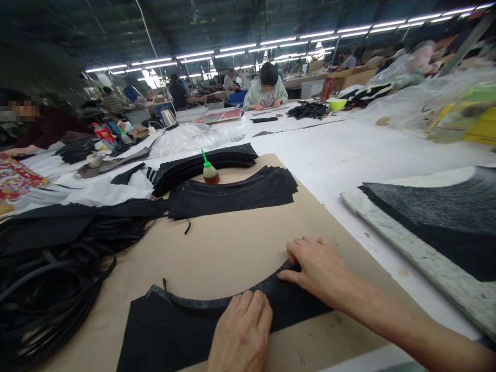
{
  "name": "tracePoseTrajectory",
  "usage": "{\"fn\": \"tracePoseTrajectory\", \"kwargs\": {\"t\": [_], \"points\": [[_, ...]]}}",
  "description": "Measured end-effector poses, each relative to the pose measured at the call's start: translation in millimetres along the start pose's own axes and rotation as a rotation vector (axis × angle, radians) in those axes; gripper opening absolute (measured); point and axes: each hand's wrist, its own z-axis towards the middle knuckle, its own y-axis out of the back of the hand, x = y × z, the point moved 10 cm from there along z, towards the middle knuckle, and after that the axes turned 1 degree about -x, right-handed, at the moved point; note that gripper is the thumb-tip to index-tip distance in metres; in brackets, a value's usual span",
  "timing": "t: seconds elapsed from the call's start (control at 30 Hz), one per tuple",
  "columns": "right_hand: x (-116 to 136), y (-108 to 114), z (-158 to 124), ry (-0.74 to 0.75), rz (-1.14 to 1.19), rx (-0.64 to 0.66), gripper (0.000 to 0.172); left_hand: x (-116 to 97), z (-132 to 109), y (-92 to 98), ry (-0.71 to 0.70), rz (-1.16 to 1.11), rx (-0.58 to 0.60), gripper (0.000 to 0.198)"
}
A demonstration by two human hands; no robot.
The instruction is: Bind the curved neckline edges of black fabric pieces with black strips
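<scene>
A black curved piece (166, 330) lies on the brown board (232, 243), its concave edge lined by a narrow dark strip (201, 305). My left hand (244, 330) rests on the piece near its middle, fingers bent and pressed together at the curved edge. Farther right, my right hand (313, 263) has its thumb and fingers closed round the right end of that edge. Beyond them sits a stack of similar black pieces (232, 199), with a green-tipped bottle (211, 173) standing just behind it.
Black strips and pieces (70, 258) are heaped at the left. Another black stack (232, 155) lies farther back. A speckled slab (411, 258) bearing dark fabric is at the right. Across the white table a person (267, 90) sits working; another person (50, 121) leans in at the left.
</scene>
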Motion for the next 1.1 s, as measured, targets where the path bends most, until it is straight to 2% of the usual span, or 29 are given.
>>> {"fn": "tracePoseTrajectory", "kwargs": {"t": [0.1,0.17,0.27,0.4,0.5,0.67,0.8,0.97,1.1], "points": [[-18,-3,3,-0.032,0.147,0.084,0.009,-2,6,-7.6,0.018,-0.009,0.108,0.029],[-27,-5,6,-0.021,0.221,0.14,0.006,-3,9,-5.0,0.021,0.019,0.102,0.038],[-33,-13,10,-0.01,0.339,0.231,0.011,-7,12,-4.2,0.007,0.054,0.098,0.052],[-33,-23,11,-0.021,0.413,0.299,0.009,-7,16,-2.8,0.016,0.045,0.083,0.047],[-29,-20,10,-0.016,0.37,0.264,0.005,-6,17,-1.3,0.025,0.043,0.072,0.045],[-22,-6,11,0.015,0.226,0.129,0.005,-6,14,-6.8,0.018,0.056,0.1,0.046],[-22,-8,11,0.024,0.181,0.1,0.005,-6,14,-11.4,0.033,0.085,0.118,0.051],[-33,-14,12,-0.022,0.199,0.075,0.003,-6,16,-11.0,0.05,0.111,0.089,0.048],[-48,-18,12,-0.073,0.297,0.051,0.015,-6,15,-14.5,0.045,0.124,0.092,0.047]]}}
